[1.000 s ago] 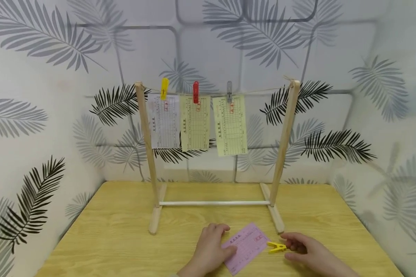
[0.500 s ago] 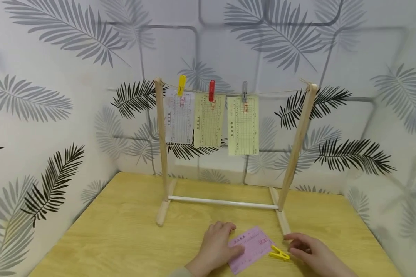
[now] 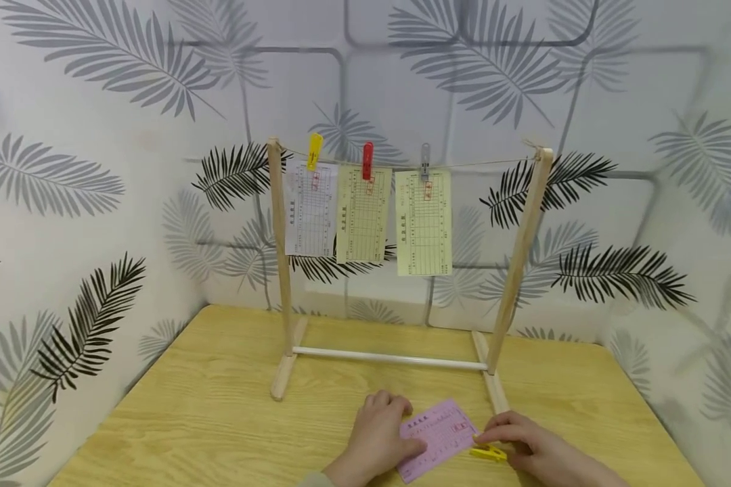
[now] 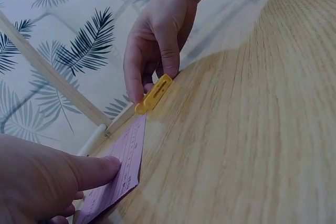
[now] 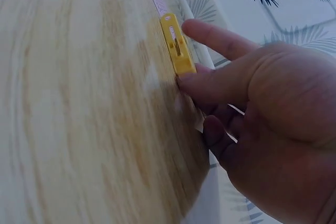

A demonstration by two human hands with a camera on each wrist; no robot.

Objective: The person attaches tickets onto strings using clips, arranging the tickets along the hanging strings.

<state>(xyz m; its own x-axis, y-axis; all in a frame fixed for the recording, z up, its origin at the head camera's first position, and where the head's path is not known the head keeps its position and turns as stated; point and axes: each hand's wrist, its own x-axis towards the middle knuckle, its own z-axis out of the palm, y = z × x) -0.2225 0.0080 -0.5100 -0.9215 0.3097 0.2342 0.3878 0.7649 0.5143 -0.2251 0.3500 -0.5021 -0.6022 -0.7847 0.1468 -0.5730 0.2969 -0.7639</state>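
A pink printed slip (image 3: pixel 435 436) lies near the table's front. My left hand (image 3: pixel 373 436) pinches its left side, thumb (image 4: pixel 100 171) on top and the other fingers partly hidden. Beside the slip's right corner lies a yellow clothespin (image 3: pixel 489 453), its tip meeting the paper; I cannot tell whether it bites the paper. The right hand (image 3: pixel 533 446) holds the clothespin lengthwise, thumb against the rear end and index finger at the front. In the right wrist view the clothespin (image 5: pixel 177 45) lies on its side close to the tabletop.
Behind the hands stands a wooden frame (image 3: pixel 518 270) with a string across its top. A white slip (image 3: pixel 309 216), a yellow slip (image 3: pixel 361 220) and a pale green slip (image 3: pixel 424 226) hang from it by yellow, red and grey clothespins. One frame foot (image 3: pixel 495 392) reaches near my right hand.
The yellow clothespin has turned and lies flatter. My right hand's index finger has moved left to its front end. The left hand keeps the pink slip in place while the head view shifts.
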